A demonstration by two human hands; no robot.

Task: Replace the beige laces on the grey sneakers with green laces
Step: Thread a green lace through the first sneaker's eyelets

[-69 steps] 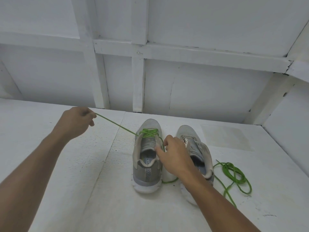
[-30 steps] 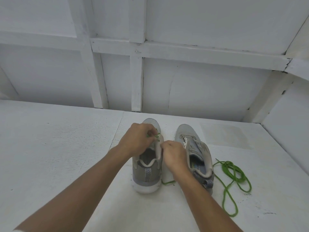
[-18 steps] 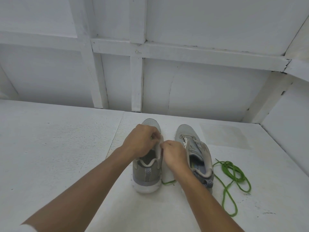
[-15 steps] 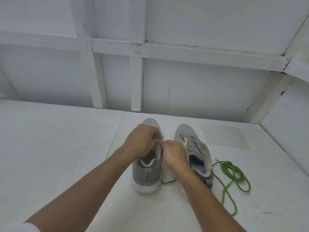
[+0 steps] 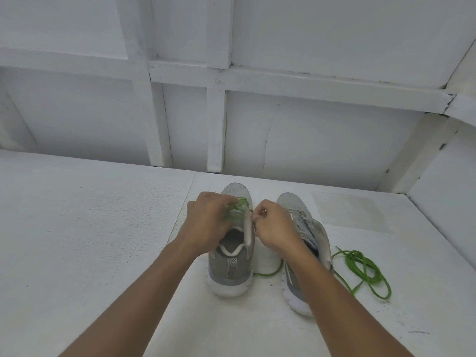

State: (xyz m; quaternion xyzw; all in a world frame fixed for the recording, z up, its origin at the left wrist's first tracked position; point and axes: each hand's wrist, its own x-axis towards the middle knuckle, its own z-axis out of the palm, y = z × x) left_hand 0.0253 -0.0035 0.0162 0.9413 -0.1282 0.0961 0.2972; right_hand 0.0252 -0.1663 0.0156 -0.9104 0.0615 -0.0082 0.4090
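Note:
Two grey sneakers stand side by side, heels toward me, on a white surface. The left sneaker (image 5: 230,266) carries a green lace (image 5: 238,208) across its upper eyelets. My left hand (image 5: 210,225) lies over its tongue with fingers curled around the green lace. My right hand (image 5: 274,228) pinches the lace at the shoe's right eyelet edge. A slack length of the same lace (image 5: 268,273) lies between the shoes. The right sneaker (image 5: 304,228) has no lace that I can see. A second green lace (image 5: 360,269) lies in loose coils to its right.
The white textured surface (image 5: 90,240) runs wide to the left and front. A white panelled wall (image 5: 309,137) with beams rises just behind the shoes, and a side wall closes in at the far right.
My left hand came back from pulling the lace out to the left and settled on the left sneaker. In the last half second the green lacing near my left fingers became visible again.

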